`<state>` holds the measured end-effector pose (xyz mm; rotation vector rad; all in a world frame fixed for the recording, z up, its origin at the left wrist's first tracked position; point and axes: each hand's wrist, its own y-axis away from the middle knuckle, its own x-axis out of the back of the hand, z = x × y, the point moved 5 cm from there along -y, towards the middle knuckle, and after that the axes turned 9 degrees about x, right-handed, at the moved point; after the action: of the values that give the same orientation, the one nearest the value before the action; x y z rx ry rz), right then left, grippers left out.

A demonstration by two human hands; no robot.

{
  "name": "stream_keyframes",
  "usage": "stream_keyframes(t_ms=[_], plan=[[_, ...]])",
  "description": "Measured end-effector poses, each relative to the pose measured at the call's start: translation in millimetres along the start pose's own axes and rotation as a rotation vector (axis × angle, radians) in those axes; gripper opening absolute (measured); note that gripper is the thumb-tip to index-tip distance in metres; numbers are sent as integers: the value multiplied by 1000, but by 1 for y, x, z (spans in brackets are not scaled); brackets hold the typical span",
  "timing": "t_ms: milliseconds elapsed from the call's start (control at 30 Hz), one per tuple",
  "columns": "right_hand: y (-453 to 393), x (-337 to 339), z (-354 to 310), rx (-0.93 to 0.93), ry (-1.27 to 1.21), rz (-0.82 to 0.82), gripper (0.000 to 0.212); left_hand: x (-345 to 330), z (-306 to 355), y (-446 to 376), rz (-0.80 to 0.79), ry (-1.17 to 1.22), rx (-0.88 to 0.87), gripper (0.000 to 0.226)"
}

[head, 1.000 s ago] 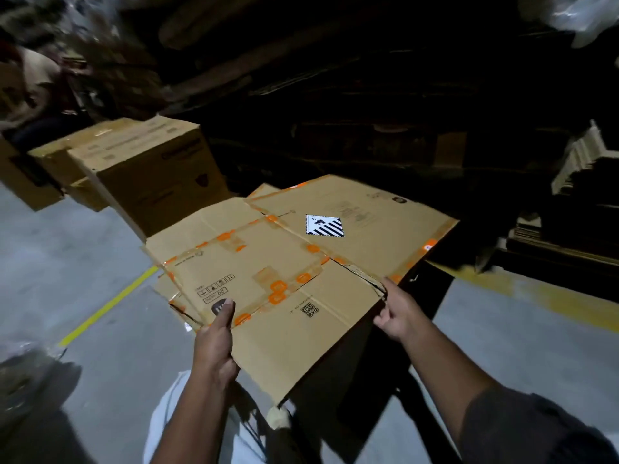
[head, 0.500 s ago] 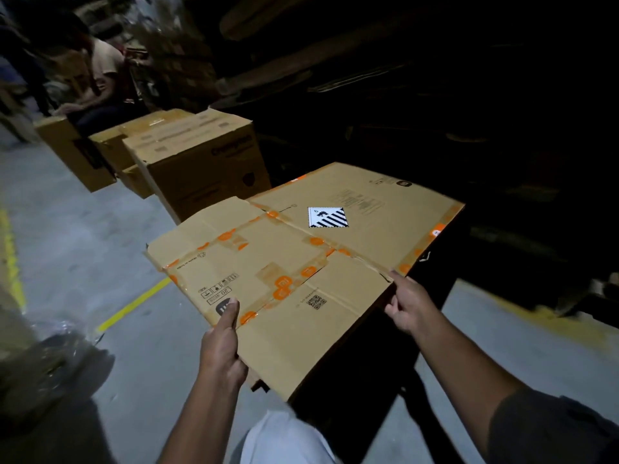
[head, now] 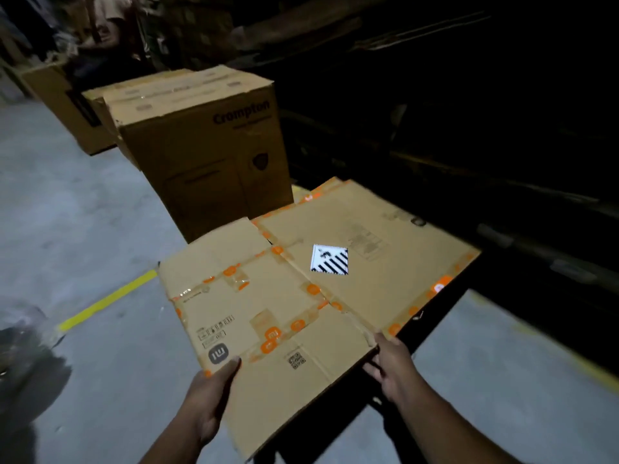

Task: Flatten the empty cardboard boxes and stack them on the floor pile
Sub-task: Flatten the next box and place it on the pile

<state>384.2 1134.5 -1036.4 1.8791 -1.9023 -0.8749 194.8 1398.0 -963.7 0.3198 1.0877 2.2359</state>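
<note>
A flattened brown cardboard box [head: 301,296] with orange tape, a QR code and a black-and-white striped diamond label lies nearly level in front of me, held off the floor. My left hand [head: 207,396] grips its near left edge, thumb on top beside a grey logo. My right hand [head: 390,366] grips the near right edge, fingers curled underneath. More flat cardboard [head: 321,189] with orange tape peeks out beyond its far edge; whether it lies on the floor I cannot tell.
A tall closed box [head: 207,155] marked Crompton stands just beyond the sheet, with other boxes [head: 63,98] behind it. A person [head: 107,25] sits at the far left. A yellow floor line [head: 107,301] crosses the grey concrete. Dark shelving fills the right.
The view has swung and come closer to the Crompton box, which now looms larger. The flat box has dropped lower in view. Both hands keep their hold on it.
</note>
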Motion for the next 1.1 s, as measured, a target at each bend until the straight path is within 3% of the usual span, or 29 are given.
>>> stream_keyframes(t_ms=[167,300,400,633,733,933,1100], plan=[[-35,-1,37,-102,184,70,56,16,-43,-51,182,-185,127,14],[-51,-9,20,-29,382,92,37,3,-32,-69,221,-211,-9,22],[-61,-27,-6,47,456,104,38,-3,-17,-83,271,-259,-88,27],[-51,-38,-10,20,458,-59,56,9,-33,-104,387,-487,5,33],[-28,-37,-14,2,415,-135,58,4,-36,-90,443,-544,-59,31],[34,-21,-45,154,408,-77,44,-49,-21,-49,308,-639,-297,78],[104,13,-91,361,405,-36,31,-134,13,71,42,-659,-420,61]])
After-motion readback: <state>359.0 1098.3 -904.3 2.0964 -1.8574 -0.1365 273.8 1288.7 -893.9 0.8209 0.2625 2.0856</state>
